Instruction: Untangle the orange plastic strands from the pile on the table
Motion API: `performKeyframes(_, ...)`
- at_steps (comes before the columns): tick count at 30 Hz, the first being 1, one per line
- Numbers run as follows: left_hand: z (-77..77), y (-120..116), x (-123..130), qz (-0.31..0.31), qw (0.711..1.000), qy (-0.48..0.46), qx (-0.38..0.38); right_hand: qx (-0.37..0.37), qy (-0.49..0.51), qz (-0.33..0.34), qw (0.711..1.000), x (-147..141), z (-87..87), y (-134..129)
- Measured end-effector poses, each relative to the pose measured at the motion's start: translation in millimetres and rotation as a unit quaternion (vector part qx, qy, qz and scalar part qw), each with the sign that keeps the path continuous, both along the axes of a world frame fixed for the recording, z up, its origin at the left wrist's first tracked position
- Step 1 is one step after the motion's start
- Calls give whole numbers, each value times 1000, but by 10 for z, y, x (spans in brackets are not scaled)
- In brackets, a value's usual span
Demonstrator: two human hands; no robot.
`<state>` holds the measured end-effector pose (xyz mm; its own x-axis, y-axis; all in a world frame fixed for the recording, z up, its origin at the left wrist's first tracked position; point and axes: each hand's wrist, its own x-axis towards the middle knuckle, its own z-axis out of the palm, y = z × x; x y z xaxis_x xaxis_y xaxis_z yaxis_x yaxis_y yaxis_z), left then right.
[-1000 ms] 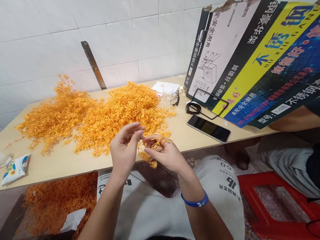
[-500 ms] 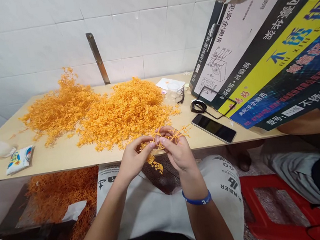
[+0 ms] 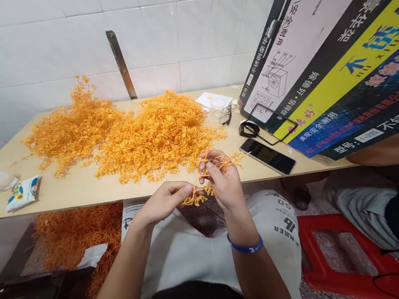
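Note:
My right hand [image 3: 226, 185] is closed around thin orange plastic sprigs [image 3: 232, 160], whose branching ends stick out past the fingers to the right. My left hand [image 3: 165, 200] is beside it at the table's front edge, thumb and fingers pinched on the end of an orange sprig [image 3: 195, 199] with small yellow-orange tips hanging between the hands. The exact grip of the left fingertips is partly hidden. Just beyond both hands lies a large heap of orange plastic sprigs [image 3: 157, 140] on the table [image 3: 80, 192].
A looser orange heap [image 3: 72, 132] lies at left, near a small white packet [image 3: 23, 193]. On the right are a phone [image 3: 268, 156], a black strap [image 3: 249, 129], glasses [image 3: 226, 115] and a printed cardboard box [image 3: 320, 65]. Another person's arm [image 3: 387, 150] is behind the box, above a red stool [image 3: 310, 262].
My left hand has moved left and down, away from the right hand. The right hand has shifted slightly, still holding the sprigs. The view has tilted a little.

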<state>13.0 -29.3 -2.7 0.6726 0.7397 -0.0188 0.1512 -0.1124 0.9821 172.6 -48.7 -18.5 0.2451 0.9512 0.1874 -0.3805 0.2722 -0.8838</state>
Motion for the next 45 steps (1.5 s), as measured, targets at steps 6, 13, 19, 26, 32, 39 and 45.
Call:
performKeyframes(6, -54, -72, 102, 46, 969, -186, -155, 24, -33, -11, 999, 15, -38, 35)
performKeyframes(13, -140, -140, 196, 7, 922, -233, -307, 29, -52, -12, 998, 22, -48, 54)
performKeyframes(19, -184, -214, 330, 8, 929, -226, -293, 21, 10, -5, 1000, 36, -23, 34)
performKeyframes(26, -209, -236, 482, 168, 915, -304, -205, 5, 61, -6, 998, 68, 27, 5)
performKeyframes(32, -244, -267, 463, 91, 941, -266, -188, 4, 167, 5, 986, 156, 76, 3)
performKeyframes(39, -228, -310, 436, 2, 973, -176, -150, -29, 212, 73, 974, 255, 89, 3)
performKeyframes(45, -263, -269, 490, 132, 972, -163, -103, -56, 247, 101, 962, 253, 107, -14)
